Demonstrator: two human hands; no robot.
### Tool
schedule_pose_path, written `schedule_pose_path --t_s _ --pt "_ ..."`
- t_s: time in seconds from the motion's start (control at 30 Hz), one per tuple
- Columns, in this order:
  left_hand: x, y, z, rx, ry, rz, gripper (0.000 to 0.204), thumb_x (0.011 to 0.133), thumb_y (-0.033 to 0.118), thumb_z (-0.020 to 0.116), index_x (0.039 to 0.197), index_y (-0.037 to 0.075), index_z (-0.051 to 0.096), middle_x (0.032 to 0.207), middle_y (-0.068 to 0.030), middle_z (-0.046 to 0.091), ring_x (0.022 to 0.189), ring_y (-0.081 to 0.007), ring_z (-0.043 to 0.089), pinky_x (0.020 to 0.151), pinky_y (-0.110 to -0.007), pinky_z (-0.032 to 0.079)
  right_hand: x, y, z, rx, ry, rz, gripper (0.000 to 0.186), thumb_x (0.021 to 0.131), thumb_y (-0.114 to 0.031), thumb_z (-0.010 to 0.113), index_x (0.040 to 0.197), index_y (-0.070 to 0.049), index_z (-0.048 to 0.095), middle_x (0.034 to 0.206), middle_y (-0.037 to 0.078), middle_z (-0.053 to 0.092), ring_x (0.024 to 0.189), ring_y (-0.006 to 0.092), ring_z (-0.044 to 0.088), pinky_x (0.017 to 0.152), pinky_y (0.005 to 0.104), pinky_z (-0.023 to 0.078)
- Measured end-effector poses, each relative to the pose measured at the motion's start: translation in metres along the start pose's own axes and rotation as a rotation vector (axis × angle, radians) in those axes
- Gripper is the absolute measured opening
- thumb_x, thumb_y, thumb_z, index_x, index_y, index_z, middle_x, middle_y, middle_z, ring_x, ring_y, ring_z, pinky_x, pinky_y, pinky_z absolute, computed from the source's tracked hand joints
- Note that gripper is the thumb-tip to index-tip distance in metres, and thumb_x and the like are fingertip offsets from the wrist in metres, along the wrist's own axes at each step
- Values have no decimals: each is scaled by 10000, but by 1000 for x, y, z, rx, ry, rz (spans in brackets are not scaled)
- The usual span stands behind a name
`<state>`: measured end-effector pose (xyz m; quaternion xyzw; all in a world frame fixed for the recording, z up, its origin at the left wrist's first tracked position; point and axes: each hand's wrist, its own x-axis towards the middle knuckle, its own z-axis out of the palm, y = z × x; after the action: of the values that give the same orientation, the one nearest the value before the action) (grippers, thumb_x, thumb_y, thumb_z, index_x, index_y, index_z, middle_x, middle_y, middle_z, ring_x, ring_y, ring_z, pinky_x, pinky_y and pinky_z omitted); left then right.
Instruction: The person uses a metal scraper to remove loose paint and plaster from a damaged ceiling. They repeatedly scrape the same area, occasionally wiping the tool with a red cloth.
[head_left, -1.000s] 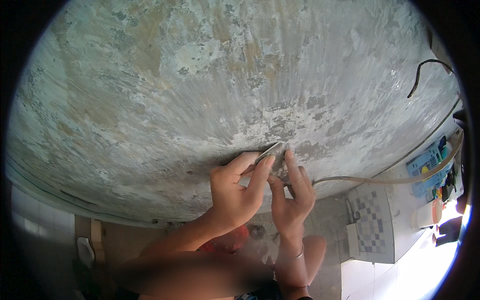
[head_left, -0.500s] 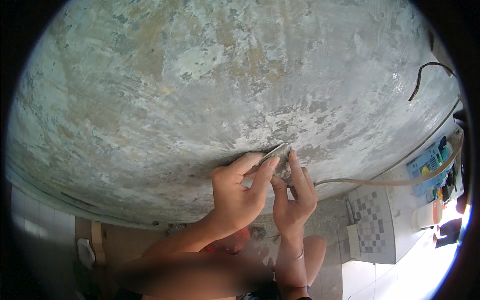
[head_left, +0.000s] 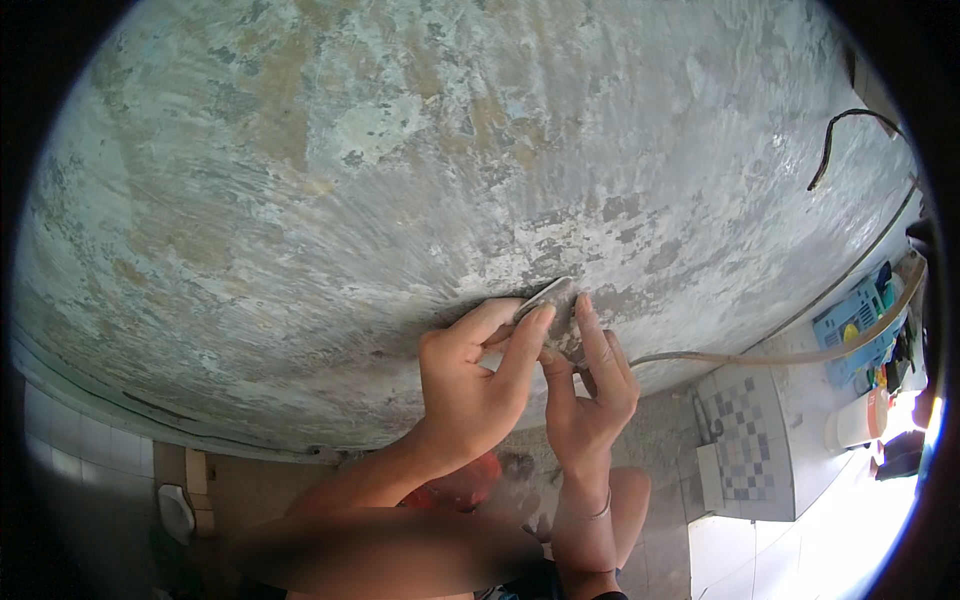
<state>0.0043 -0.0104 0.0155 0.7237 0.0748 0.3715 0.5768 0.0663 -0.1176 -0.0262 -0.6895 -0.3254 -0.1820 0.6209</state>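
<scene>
Head view: a dark blur covers the lower middle, over part of the person's body, and the black fisheye rim cuts off the room at the sides. The plate (head_left: 562,325) is held up at the lower part of the wall (head_left: 350,220), near the centre; fingers cover much of it, and whether it touches the wall is hard to tell. It looks flat, grey and mottled, with a thin pale upper-left edge, tilted. The left hand (head_left: 475,385) is nearly closed, pinching its left side between thumb and fingers. The right hand (head_left: 590,400) is partly curled, gripping its right side with thumb and fingertips. The near end of a hose (head_left: 740,357) is hidden behind the right hand. Marks on the blue thing (head_left: 850,320) at right are too small to read.
</scene>
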Motion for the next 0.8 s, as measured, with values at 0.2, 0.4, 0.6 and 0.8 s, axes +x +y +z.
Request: schedule_pose_path --t_s 0.2,0.4,0.6,0.8 --pt "-18 -3 -1 -74 63 20 205 982 -3 645 1164 -95 620 928 -102 748 836 -59 662 718 -197 524 -5 -10 -5 19 -17 -8 616 748 77 821 1333 -24 659 869 63 671 757 80 579 618 210 476" --pt "-26 3 -11 -372 -32 -3 295 973 -39 633 1248 -122 564 1045 -163 726 905 -130 684 780 -250 560 -13 -22 -8 146 -36 137 604 769 64 827 1341 -7 648 932 22 682 819 61 587 688 213 506" --pt "-21 10 -14 -462 -138 -63 289 988 6 630 1239 -128 581 1079 -177 713 945 -173 686 799 -294 579 -12 -21 -11 271 -2 198 598 756 35 851 1322 -34 670 929 83 727 789 75 630 661 232 525" --pt "-6 3 -39 -640 -366 -390 349 989 172 674 1197 -105 639 1101 -168 708 958 -183 684 771 -333 593 -10 -15 -25 405 -103 204 574 758 47 846 1303 6 669 1007 97 740 883 82 650 721 220 534"
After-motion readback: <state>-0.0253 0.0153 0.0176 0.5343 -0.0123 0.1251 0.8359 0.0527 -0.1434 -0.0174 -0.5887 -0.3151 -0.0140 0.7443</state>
